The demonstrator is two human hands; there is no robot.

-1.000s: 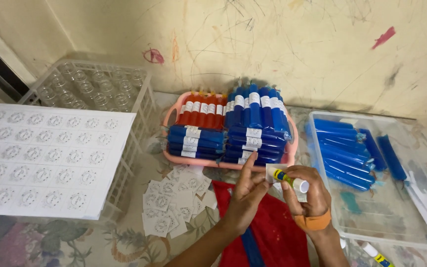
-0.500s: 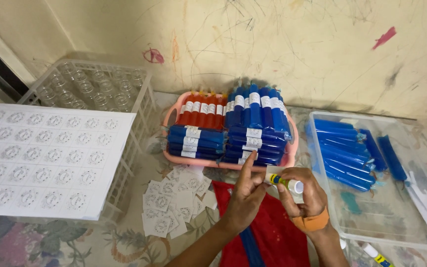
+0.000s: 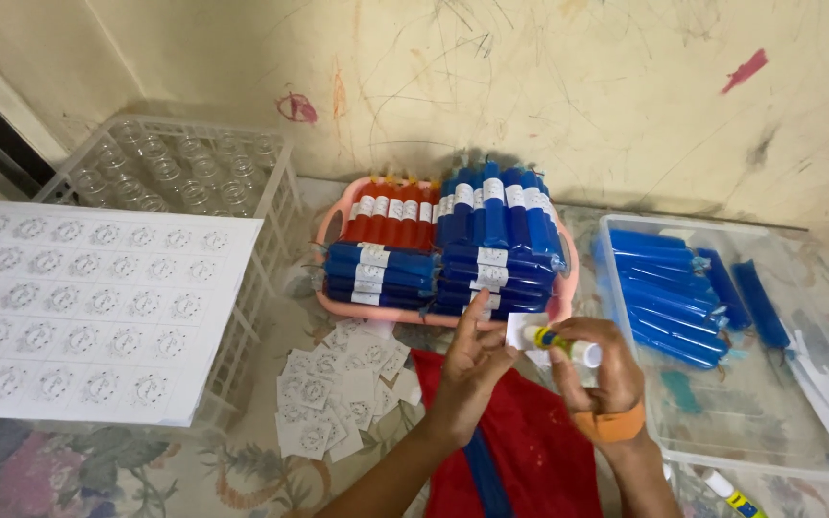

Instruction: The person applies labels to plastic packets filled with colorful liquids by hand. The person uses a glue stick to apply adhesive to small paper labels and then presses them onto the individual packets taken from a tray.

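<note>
1. Soft, even indoor light; moderately bright, no single source visible.
2. Shadows weak: a faint dark band behind the pink tray (image 3: 338,305) against the wall (image 3: 549,86).
3. Mild glare on the clear bin (image 3: 626,230) at the table's right edge.
4. Slight softness on both hands (image 3: 472,369); the bottom corners are less sharp.
5. Wide-angle bowing near the left edge.

Basket (image 3: 333,225) sits between crate (image 3: 271,182) and tub (image 3: 626,225).

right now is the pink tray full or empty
Full: the pink tray is packed with stacked blue packets and red packets reaching above its rim.
</note>
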